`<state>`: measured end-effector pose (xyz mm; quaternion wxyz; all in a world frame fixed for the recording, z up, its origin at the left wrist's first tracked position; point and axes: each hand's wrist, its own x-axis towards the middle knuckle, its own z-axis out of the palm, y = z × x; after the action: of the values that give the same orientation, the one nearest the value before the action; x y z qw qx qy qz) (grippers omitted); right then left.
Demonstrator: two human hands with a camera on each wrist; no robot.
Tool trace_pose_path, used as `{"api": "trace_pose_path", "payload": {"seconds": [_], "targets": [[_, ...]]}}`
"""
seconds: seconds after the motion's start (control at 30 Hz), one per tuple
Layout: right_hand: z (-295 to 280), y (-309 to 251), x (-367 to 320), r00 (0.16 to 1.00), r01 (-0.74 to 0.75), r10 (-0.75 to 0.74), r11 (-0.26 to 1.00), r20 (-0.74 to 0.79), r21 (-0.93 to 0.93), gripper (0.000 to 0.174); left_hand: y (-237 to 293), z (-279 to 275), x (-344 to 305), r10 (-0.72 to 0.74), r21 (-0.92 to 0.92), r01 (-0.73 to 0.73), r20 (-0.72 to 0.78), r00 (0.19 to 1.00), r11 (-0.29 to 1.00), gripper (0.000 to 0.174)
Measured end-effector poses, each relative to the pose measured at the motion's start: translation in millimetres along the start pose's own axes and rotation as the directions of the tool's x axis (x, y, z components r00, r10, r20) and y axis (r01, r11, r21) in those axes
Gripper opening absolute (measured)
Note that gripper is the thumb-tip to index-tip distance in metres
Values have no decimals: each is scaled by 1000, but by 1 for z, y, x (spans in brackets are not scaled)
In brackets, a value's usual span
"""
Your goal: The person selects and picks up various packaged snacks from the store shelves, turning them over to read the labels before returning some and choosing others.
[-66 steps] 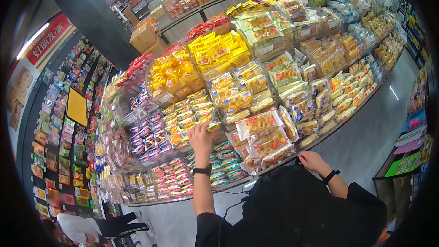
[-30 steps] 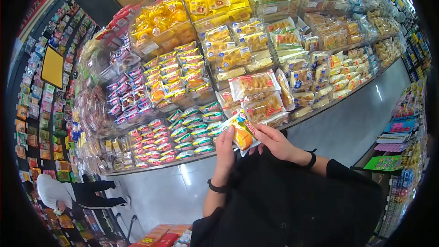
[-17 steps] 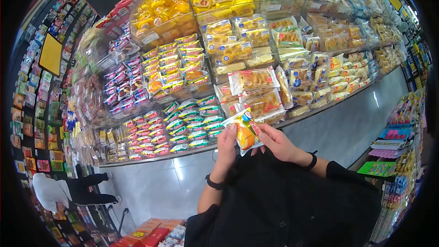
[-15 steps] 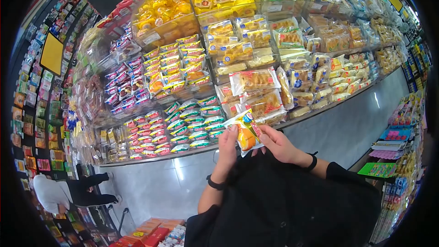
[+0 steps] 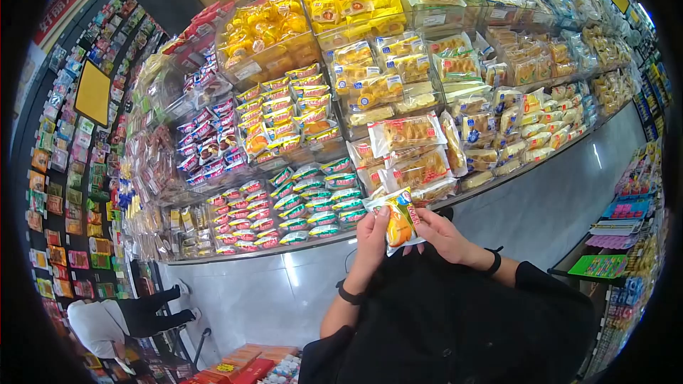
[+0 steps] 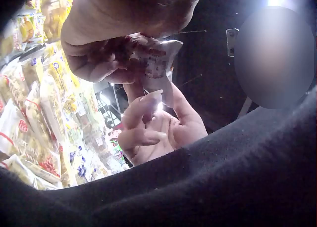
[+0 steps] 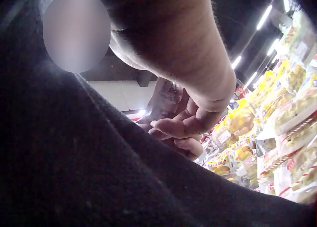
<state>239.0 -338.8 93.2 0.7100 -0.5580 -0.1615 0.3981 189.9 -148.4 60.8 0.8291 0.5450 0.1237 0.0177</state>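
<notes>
In the head view a small yellow, white and green package [image 5: 400, 222] with an orange bread picture is held up in front of the black top. My left hand [image 5: 371, 236] pinches its left edge, thumb on the front. On the opposite side my right hand [image 5: 445, 238] grips the edge between thumb and fingers. The left wrist view shows the package's pale back [image 6: 157, 64] between both hands. Seen from the right wrist, the package [image 7: 166, 99] is partly hidden behind the right hand [image 7: 185, 120].
A tiered display with clear bins of packaged bread [image 5: 409, 135] curves across the front, its edge [image 5: 284, 250] just beyond the hands. A person in white [image 5: 96, 327] bends at lower left. Red boxes [image 5: 249, 370] stand at the bottom; a rack with a green tray [image 5: 597, 265] is at right.
My left hand has left the display bins, and both hands came together around the package in front of the body. Since half a second ago the view has shifted slightly; the hold looks the same.
</notes>
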Motion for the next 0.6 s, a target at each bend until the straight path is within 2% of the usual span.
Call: {"api": "trace_pose_path", "payload": {"seconds": [0.6], "targets": [[4, 0, 6, 1000, 1, 1, 988, 9, -152, 52, -6, -9, 2, -17, -43, 17, 3, 1000, 999, 36]]}}
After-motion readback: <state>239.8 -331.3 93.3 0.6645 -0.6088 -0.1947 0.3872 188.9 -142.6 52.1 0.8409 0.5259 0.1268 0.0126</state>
